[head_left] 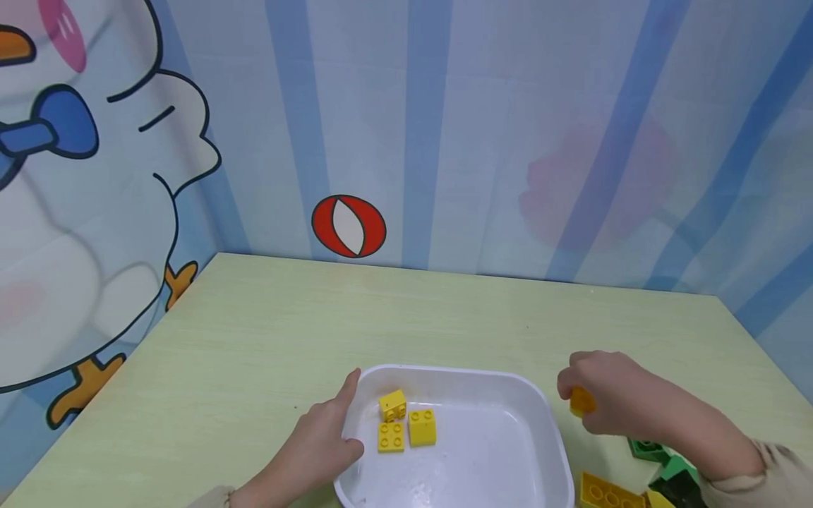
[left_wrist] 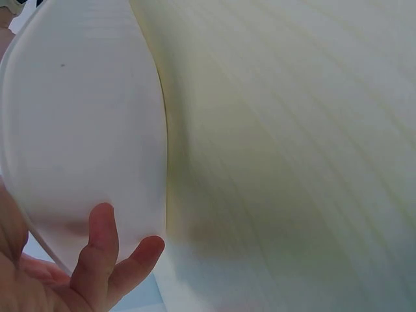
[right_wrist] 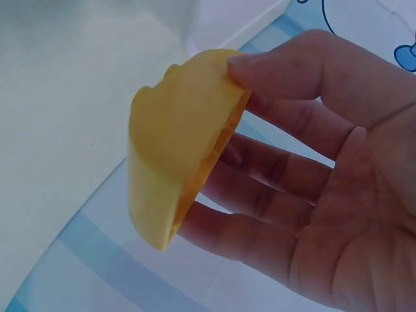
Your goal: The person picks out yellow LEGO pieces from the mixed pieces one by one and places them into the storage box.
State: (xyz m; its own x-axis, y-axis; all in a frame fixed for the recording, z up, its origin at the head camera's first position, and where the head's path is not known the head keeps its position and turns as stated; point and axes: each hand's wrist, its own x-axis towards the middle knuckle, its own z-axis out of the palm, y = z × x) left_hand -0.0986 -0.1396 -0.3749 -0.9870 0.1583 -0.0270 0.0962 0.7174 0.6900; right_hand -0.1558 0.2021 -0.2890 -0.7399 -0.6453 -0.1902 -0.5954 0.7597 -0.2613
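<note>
A white tray [head_left: 489, 451] lies on the table with three small yellow building blocks, one of them a two-by-two block [head_left: 390, 437], in its left half. My left hand [head_left: 317, 441] holds the tray's left rim, thumb over the edge and index finger stretched along it. In the left wrist view, fingers [left_wrist: 101, 247] of that hand rest against the tray's outer wall. Right of the tray, my right hand [head_left: 619, 395] is raised and grips a yellow rounded building block [right_wrist: 175, 136]. Its thumb presses one face, and the other fingers curl at the hollow underside.
Beside the tray's right side lie a long yellow block [head_left: 610, 492] and several green blocks [head_left: 648, 449], partly covered by the right forearm. Behind the pale green table [head_left: 413, 317] stands a striped blue cloth backdrop [head_left: 483, 141] with cartoon prints.
</note>
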